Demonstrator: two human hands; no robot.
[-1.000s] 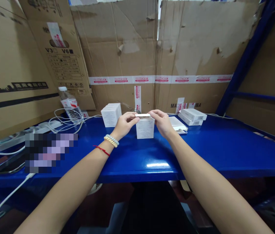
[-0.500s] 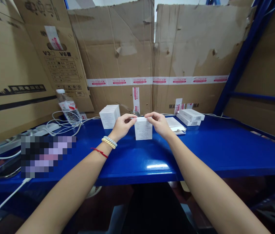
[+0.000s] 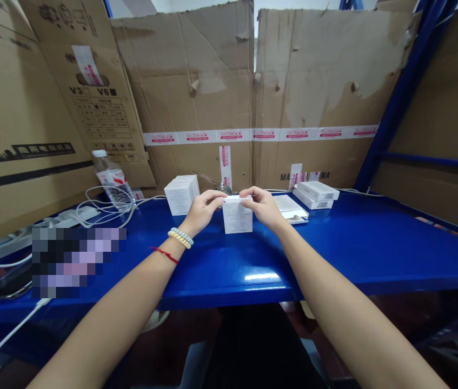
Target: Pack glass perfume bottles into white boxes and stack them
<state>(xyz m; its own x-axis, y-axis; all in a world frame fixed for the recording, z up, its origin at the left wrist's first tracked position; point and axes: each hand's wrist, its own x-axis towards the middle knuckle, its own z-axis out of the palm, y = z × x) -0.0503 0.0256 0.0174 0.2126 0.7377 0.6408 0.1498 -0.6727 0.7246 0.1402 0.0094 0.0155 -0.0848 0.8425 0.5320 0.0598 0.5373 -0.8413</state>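
A small white box (image 3: pixel 238 219) stands upright on the blue table, its printed face toward me. My left hand (image 3: pixel 205 209) pinches its top left corner between thumb and fingers. On the top right corner, my right hand (image 3: pixel 261 205) grips with the thumb in front and the fingers behind. Just left of my left hand stands a row of similar white boxes (image 3: pixel 180 195). Beyond my right wrist lies a flat white carton (image 3: pixel 288 205), partly hidden by that hand. The back of the held box is out of sight.
Two white boxes (image 3: pixel 316 193) are stacked at the right rear of the blue table (image 3: pixel 358 243). A water bottle (image 3: pixel 113 181), looped white cables (image 3: pixel 103 202) and a blurred phone-like item (image 3: pixel 4 283) occupy the left side. Cardboard sheets (image 3: pixel 188 81) wall off the back.
My right thumb has slid slightly across the box's upper right front. Both hands still hold the box in the same place; the whole view has shifted slightly.
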